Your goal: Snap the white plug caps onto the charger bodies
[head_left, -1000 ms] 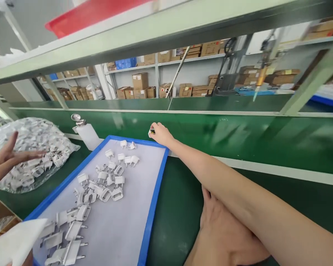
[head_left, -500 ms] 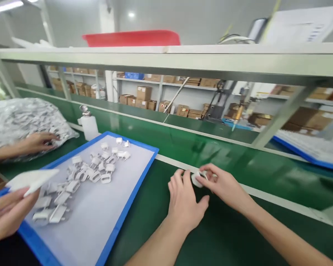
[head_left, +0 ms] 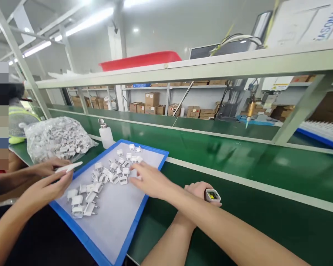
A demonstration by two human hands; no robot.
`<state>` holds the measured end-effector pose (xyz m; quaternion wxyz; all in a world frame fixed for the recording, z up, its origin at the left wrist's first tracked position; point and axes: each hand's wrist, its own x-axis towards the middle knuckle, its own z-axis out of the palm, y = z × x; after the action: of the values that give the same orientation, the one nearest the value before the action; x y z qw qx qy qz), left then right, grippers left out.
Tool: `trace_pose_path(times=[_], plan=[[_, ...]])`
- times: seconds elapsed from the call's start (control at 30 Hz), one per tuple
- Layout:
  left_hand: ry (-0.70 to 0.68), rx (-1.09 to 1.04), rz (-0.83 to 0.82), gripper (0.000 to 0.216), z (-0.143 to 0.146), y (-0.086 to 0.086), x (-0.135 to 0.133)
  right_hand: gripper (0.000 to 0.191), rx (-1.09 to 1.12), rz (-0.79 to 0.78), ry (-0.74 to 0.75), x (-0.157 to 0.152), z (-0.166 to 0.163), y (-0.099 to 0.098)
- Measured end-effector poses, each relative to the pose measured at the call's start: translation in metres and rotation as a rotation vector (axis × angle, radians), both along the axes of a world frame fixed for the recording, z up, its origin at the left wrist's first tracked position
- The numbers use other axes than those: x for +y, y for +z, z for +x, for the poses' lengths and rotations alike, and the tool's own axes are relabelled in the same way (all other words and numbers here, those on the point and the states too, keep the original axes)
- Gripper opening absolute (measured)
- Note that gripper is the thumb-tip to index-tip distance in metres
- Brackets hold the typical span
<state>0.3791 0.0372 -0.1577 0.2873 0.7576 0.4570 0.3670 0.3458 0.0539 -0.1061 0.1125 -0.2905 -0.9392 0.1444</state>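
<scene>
My left hand [head_left: 198, 190] is closed around a white charger housing [head_left: 212, 195], whose open end faces up and shows a dark inside with a bit of yellow. Crossing over the left wrist, my right forearm reaches leftward. My right hand [head_left: 147, 181] hovers at the tray's right side, thumb and fingers apart, close to the scattered white plug shells [head_left: 123, 180]. Whether a fingertip touches one I cannot tell. These two-pin shells lie in a loose heap on the blue-rimmed tray [head_left: 138, 218].
At the left a co-worker's hands [head_left: 54, 184] hold a flat white piece [head_left: 69, 167] over the tray edge. Behind are a clear bag of white parts [head_left: 63, 138] and a white bottle [head_left: 106, 136]. A shelf beam [head_left: 166, 72] spans overhead, bearing a red bin [head_left: 141, 61].
My right hand has let go of the white piece and swung left across my left arm to the tray. My left hand, open before, now grips the housing. The view has shifted.
</scene>
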Motion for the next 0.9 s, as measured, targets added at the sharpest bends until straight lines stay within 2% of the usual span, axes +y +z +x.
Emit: trace_pose_path(times=[0.07,0.13,0.23,0.33,0.4,0.5,0.67,0.8,0.9], plan=[[0.025,0.076,-0.008,0.028,-0.016,0.006,-0.006,0.025,-0.035,-0.002,0.028,0.003,-0.034,-0.021],[0.076,0.135,-0.013,0.038,-0.035,0.010,-0.012,0.020,-0.046,0.015,0.064,0.005,-0.052,-0.038],[0.237,0.157,0.007,0.049,-0.055,0.009,-0.014,0.023,-0.039,0.054,0.103,0.003,-0.054,-0.050],[0.370,0.130,0.051,0.035,-0.054,0.001,-0.012,0.033,-0.042,0.071,0.107,0.000,-0.043,-0.050],[0.363,0.122,0.060,0.028,-0.045,-0.005,-0.009,0.039,-0.035,0.071,0.086,0.000,-0.036,-0.048],[0.331,0.125,0.050,0.029,-0.035,-0.010,-0.005,0.040,-0.016,0.054,0.033,0.002,-0.030,-0.049],[0.374,0.115,0.037,0.025,-0.056,-0.005,0.001,0.049,-0.041,0.032,-0.023,0.007,-0.030,-0.059],[0.410,0.075,0.032,0.026,-0.071,0.001,0.002,0.045,-0.073,0.073,-0.005,0.009,-0.038,-0.064],[0.350,0.040,0.019,0.020,-0.046,-0.006,0.002,0.031,-0.070,0.143,0.055,0.007,-0.047,-0.067]])
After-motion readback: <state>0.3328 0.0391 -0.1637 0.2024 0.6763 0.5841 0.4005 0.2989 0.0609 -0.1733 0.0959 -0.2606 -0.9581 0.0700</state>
